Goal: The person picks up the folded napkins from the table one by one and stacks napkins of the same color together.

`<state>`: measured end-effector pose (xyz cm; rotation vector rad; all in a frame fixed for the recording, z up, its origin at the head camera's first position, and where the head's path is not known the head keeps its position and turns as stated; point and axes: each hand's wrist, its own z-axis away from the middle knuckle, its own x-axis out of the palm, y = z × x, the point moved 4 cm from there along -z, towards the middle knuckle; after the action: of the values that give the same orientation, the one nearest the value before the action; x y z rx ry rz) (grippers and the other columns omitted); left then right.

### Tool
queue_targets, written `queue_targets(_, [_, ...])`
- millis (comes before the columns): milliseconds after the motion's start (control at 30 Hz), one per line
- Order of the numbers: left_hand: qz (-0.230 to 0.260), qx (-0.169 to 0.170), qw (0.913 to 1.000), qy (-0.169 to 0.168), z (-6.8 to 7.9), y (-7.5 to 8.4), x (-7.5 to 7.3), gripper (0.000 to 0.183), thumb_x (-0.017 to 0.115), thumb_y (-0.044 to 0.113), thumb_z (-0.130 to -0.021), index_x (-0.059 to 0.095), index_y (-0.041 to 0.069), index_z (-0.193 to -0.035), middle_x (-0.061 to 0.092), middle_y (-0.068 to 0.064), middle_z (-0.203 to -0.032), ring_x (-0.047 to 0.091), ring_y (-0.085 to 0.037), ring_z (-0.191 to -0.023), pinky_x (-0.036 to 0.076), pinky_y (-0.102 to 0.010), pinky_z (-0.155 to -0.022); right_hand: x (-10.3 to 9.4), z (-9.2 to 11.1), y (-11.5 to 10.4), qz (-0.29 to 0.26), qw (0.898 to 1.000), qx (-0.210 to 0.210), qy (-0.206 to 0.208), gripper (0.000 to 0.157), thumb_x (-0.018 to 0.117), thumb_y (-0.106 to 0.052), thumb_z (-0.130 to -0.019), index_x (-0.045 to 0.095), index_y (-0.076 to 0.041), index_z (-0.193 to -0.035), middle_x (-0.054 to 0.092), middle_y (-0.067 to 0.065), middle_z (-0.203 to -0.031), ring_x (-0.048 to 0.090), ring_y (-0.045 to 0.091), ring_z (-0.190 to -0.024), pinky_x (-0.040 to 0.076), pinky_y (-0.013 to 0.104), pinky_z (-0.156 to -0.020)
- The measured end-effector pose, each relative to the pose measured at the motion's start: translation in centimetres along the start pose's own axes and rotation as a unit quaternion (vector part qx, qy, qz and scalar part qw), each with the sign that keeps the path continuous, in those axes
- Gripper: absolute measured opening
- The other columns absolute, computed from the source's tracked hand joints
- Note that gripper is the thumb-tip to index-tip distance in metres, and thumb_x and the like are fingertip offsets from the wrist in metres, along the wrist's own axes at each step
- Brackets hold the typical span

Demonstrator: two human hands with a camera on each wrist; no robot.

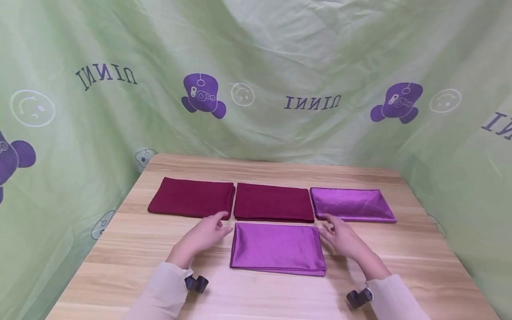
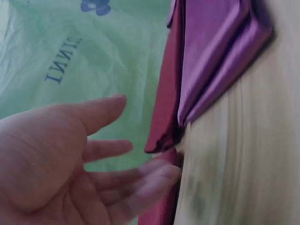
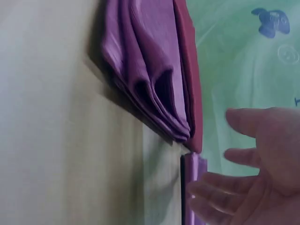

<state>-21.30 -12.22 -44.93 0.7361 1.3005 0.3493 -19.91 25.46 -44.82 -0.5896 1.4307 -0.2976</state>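
A green printed fabric backdrop (image 1: 256, 135) hangs beyond your pale wooden table (image 1: 116, 271). Far row, left to right: a dark-red folded rectangular cloth (image 1: 192, 198), a second dark-red folded cloth (image 1: 274, 203), a shiny purple folded satin cloth (image 1: 354, 205); the narrow gaps probably keep them distinct. Nearest you, in front of the middle one, lies a bright purple folded satin rectangle (image 1: 278, 246). Your left hand (image 1: 203, 234) and right hand (image 1: 345, 239) flank its short ends, presumably for even reach. Fingers of both: extended, parted, relaxed, gripping nothing; fingertip contact cannot be told. The head view gives you all four tops; only the right wrist view exposes gaping fold layers (image 3: 140, 51) at the near rectangle's right end.
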Motion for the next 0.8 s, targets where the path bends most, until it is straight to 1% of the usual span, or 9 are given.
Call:
queue_targets(133, [0.030, -0.010, 0.9990, -0.033, 1.1, 0.6, 0.9, 0.056, 0.068, 0.026, -0.092, 0.050, 0.000, -0.138, 0.061, -0.001, -0.082, 0.058, -0.015, -0.073, 0.050, -0.037, -0.068, 0.6, 1.6, -0.3, -0.028, 0.999, 0.018, -0.020, 0.054, 0.067, -0.019, -0.092, 0.047, 0.003, -0.137, 0.061, 0.024, -0.111, 0.063, 0.037, -0.096, 0.051, 0.054, -0.082])
queue_targets(233, [0.056, -0.002, 0.9973, -0.048, 1.5, 0.8, 1.5, 0.058, 0.071, 0.024, -0.089, 0.050, -0.002, -0.137, 0.062, 0.000, -0.079, 0.057, -0.014, -0.069, 0.050, -0.034, -0.064, 1.0, 2.2, -0.7, -0.044, 0.998, 0.026, -0.024, 0.052, 0.072, -0.017, -0.088, 0.052, 0.002, -0.133, 0.064, 0.015, -0.104, 0.064, 0.033, -0.093, 0.051, 0.051, -0.082])
queue_targets(367, [0.088, 0.007, 0.9943, -0.059, 1.6, 0.8, 2.2, 0.056, 0.074, 0.019, -0.087, 0.053, -0.001, -0.133, 0.062, -0.001, -0.078, 0.057, -0.015, -0.067, 0.050, -0.032, -0.061, 1.4, 2.4, -1.3, -0.056, 0.998, 0.027, -0.019, 0.053, 0.076, -0.016, -0.084, 0.056, -0.001, -0.131, 0.065, 0.009, -0.099, 0.065, 0.028, -0.089, 0.052, 0.047, -0.079])
queue_targets(433, [0.103, 0.013, 0.9927, -0.061, 1.6, 0.8, 2.4, 0.053, 0.076, 0.015, -0.085, 0.055, -0.002, -0.130, 0.062, -0.001, -0.078, 0.057, -0.015, -0.066, 0.050, -0.031, -0.059, 1.6, 2.3, -1.5, -0.070, 0.997, 0.038, -0.018, 0.054, 0.077, -0.014, -0.082, 0.056, -0.001, -0.131, 0.064, 0.008, -0.098, 0.065, 0.026, -0.082, 0.053, 0.043, -0.074])
queue_targets(500, [0.115, 0.016, 0.9912, -0.063, 1.5, 0.9, 2.6, 0.050, 0.077, 0.011, -0.083, 0.057, -0.002, -0.127, 0.061, -0.001, -0.077, 0.057, -0.014, -0.065, 0.049, -0.030, -0.058, 1.8, 2.3, -1.6, -0.092, 0.994, 0.061, -0.018, 0.056, 0.078, -0.013, -0.080, 0.056, -0.001, -0.131, 0.063, 0.008, -0.099, 0.063, 0.023, -0.081, 0.052, 0.038, -0.071])
queue_targets(567, [0.125, 0.019, 0.9899, -0.063, 1.5, 0.9, 2.7, 0.048, 0.078, 0.007, -0.081, 0.058, -0.003, -0.124, 0.061, -0.001, -0.077, 0.057, -0.014, -0.065, 0.049, -0.029, -0.058, 2.0, 2.1, -1.6, -0.127, 0.988, 0.082, -0.018, 0.057, 0.078, -0.009, -0.079, 0.056, 0.001, -0.130, 0.062, 0.009, -0.100, 0.060, 0.022, -0.082, 0.051, 0.035, -0.070])
queue_targets(633, [0.140, 0.021, 0.9878, -0.065, 1.4, 0.9, 2.9, 0.048, 0.077, 0.002, -0.080, 0.058, -0.005, -0.123, 0.061, -0.002, -0.076, 0.056, -0.014, -0.065, 0.050, -0.029, -0.058, 2.3, 2.0, -1.6, -0.178, 0.979, 0.094, -0.023, 0.058, 0.077, -0.004, -0.078, 0.054, 0.005, -0.130, 0.060, 0.013, -0.101, 0.058, 0.023, -0.086, 0.052, 0.033, -0.070])
queue_targets(733, [0.167, 0.025, 0.9832, -0.069, 1.2, 1.0, 3.1, 0.050, 0.076, -0.004, -0.078, 0.057, -0.007, -0.125, 0.058, -0.003, -0.078, 0.056, -0.014, -0.066, 0.050, -0.029, -0.060, 2.8, 1.8, -1.4, -0.257, 0.960, 0.101, -0.034, 0.057, 0.074, 0.005, -0.077, 0.051, 0.012, -0.129, 0.056, 0.019, -0.102, 0.057, 0.025, -0.088, 0.054, 0.034, -0.072])
queue_targets(800, [0.192, 0.024, 0.9785, -0.072, 1.1, 0.9, 3.3, 0.053, 0.074, -0.006, -0.077, 0.055, -0.008, -0.127, 0.057, -0.004, -0.079, 0.055, -0.014, -0.067, 0.050, -0.028, -0.059, 3.1, 1.8, -1.2, -0.295, 0.949, 0.102, -0.044, 0.057, 0.072, 0.009, -0.078, 0.048, 0.014, -0.129, 0.056, 0.020, -0.101, 0.057, 0.025, -0.086, 0.055, 0.034, -0.072])
